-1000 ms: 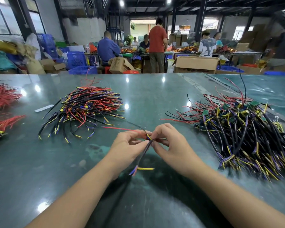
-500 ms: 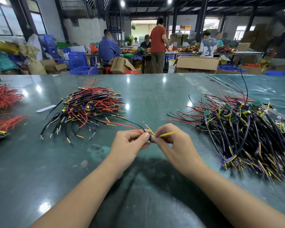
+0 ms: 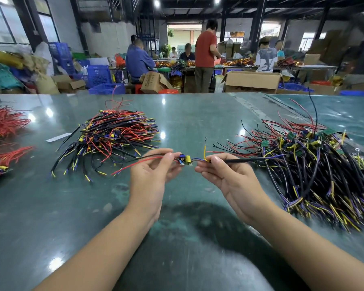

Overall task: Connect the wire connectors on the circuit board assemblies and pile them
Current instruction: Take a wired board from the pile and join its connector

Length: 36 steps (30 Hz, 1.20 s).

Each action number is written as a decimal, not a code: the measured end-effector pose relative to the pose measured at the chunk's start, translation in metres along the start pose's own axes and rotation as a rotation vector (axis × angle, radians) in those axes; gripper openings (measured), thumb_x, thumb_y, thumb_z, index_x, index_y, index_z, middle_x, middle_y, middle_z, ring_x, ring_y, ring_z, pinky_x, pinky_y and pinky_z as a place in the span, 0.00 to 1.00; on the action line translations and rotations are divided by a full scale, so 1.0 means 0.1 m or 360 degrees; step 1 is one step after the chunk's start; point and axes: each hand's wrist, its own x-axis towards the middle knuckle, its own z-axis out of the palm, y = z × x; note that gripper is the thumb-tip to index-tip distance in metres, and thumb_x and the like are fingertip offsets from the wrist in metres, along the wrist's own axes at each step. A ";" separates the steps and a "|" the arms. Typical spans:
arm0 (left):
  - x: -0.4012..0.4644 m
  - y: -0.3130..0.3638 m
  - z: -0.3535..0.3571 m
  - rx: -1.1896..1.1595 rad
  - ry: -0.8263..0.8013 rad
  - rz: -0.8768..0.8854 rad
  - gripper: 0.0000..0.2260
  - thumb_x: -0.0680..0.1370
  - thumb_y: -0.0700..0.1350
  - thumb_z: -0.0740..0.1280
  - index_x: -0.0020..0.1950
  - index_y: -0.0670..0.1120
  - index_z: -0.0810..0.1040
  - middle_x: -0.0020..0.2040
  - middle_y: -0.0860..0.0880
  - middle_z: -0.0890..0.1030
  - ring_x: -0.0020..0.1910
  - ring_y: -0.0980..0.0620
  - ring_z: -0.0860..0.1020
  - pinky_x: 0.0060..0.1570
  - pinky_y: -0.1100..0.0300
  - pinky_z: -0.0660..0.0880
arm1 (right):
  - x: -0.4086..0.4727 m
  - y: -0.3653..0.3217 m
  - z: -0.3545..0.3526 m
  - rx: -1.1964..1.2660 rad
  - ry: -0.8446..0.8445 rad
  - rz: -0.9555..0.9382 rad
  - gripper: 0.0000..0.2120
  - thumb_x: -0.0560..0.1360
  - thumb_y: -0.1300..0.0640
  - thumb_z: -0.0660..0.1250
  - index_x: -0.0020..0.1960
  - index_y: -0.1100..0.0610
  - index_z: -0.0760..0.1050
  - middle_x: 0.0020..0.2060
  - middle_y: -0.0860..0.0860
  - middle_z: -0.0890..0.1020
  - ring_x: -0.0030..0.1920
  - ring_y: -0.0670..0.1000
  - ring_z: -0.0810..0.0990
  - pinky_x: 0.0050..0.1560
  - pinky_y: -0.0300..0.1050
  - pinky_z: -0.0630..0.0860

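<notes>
A small circuit board assembly (image 3: 185, 160) with a yellow capacitor and blue part hangs between my hands above the green table (image 3: 177, 227). My left hand (image 3: 153, 171) pinches its left end, where red and black wires trail off to the left. My right hand (image 3: 225, 177) pinches the black sleeved cable (image 3: 246, 159) on its right end; a yellow wire with a ring terminal (image 3: 205, 148) sticks up beside my fingers. A pile of assemblies (image 3: 111, 139) lies to the left, and a larger pile with green boards (image 3: 315, 164) lies to the right.
Bundles of red wires (image 3: 4, 124) lie at the table's left edge. A white paper strip (image 3: 58, 137) lies near the left pile. Beyond the table are cardboard boxes (image 3: 252, 81), blue crates (image 3: 99, 75) and several people at far benches.
My hands have drawn apart, stretching the assembly out level between them. The board, hidden between my fingertips before, now shows in the gap. The black cable swung from hanging down to pointing right.
</notes>
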 end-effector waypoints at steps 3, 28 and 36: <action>0.05 0.02 -0.02 -0.0078 0.0143 -0.0031 0.08 0.79 0.33 0.60 0.46 0.43 0.74 0.37 0.46 0.85 0.35 0.50 0.83 0.38 0.61 0.80 | 0.00 -0.01 0.01 0.0016 -0.0029 -0.0025 0.07 0.78 0.64 0.58 0.46 0.62 0.74 0.39 0.57 0.85 0.43 0.52 0.85 0.47 0.38 0.79; 0.19 0.13 -0.24 -0.0689 0.0209 -0.0475 0.29 0.77 0.60 0.60 0.70 0.42 0.61 0.56 0.37 0.81 0.52 0.44 0.82 0.53 0.54 0.79 | 0.11 -0.10 -0.24 0.0254 0.0594 -0.0214 0.08 0.80 0.67 0.57 0.45 0.63 0.72 0.34 0.55 0.83 0.39 0.50 0.84 0.45 0.37 0.80; 0.13 0.08 -0.15 0.0463 0.0233 -0.0099 0.08 0.80 0.49 0.62 0.47 0.49 0.79 0.41 0.52 0.83 0.42 0.57 0.79 0.48 0.59 0.72 | 0.10 -0.10 -0.19 0.0175 0.0695 -0.0244 0.06 0.79 0.67 0.59 0.44 0.63 0.73 0.39 0.60 0.81 0.38 0.51 0.84 0.43 0.37 0.80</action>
